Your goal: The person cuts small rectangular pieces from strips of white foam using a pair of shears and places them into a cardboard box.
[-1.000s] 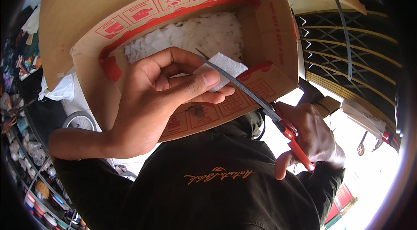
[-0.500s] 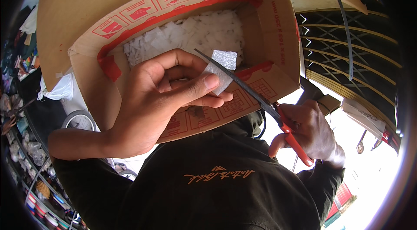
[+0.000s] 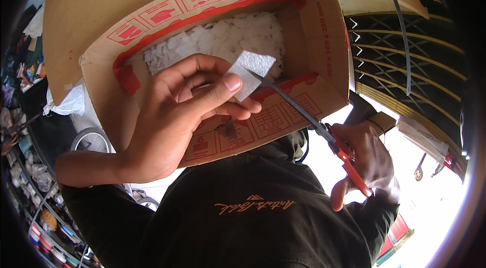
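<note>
Between the thumb and fingers of my left hand (image 3: 162,116) is a small silvery-white piece of sheet (image 3: 255,63). My right hand (image 3: 372,159) grips scissors (image 3: 298,108) by their red handles, thumb low and the dark blades pointing up and left. The blade tips lie at the right side of the piece, overlapping it; whether they are parted is hard to make out. Below both hands stands an open cardboard box (image 3: 321,40) with red printing. Many small white cut pieces (image 3: 202,37) cover its bottom.
A tan surface (image 3: 66,65) curves behind the box. On the left are a white plastic bag (image 3: 68,101), a wheel (image 3: 92,141) and crowded shelves (image 3: 45,182). A dark lattice gate (image 3: 405,55) stands at the right, with a dark strap (image 3: 402,30) hanging before it.
The scissors have drawn back to the right and slightly down, so their blades no longer span the whole piece. The piece has tilted and shifted slightly left with my left fingers.
</note>
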Tool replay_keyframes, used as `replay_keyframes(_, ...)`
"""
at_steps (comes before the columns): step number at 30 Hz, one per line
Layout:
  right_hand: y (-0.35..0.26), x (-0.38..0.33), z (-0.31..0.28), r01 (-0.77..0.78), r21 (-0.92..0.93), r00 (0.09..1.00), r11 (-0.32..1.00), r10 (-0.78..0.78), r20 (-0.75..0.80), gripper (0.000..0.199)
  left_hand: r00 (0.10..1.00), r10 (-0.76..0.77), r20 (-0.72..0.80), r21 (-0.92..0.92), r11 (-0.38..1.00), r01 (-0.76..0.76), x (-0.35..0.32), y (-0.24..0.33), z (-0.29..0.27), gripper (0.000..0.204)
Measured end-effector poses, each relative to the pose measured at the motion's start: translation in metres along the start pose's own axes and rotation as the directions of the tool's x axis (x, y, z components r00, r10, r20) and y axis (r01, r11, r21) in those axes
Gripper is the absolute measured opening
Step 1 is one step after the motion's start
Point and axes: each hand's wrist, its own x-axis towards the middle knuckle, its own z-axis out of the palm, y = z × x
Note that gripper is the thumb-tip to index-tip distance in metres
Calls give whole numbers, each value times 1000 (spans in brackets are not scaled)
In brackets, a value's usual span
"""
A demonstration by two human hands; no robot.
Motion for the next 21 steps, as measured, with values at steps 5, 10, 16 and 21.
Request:
replay_keyframes(5, -10, 7, 12, 47, -85, 996, 995, -53, -70, 91, 992, 103, -75, 9, 995, -102, -2, -1, 1, 19)
replay_keyframes(10, -23, 8, 9, 16, -210, 995, 978, -36, -93, 89, 988, 139, -70, 21, 990, -137, -2, -1, 9, 18)
replay_keyframes(16, -22, 13, 6, 108, -180, 991, 978, -120, -59, 87, 990, 143, -3, 52, 988, -143, -5, -1, 5, 14)
replay_keyframes(21, -20, 21, 2, 171, -138, 984, 976, -175, -24, 86, 992, 117, -42, 27, 993, -116, -8, 1, 9, 14)
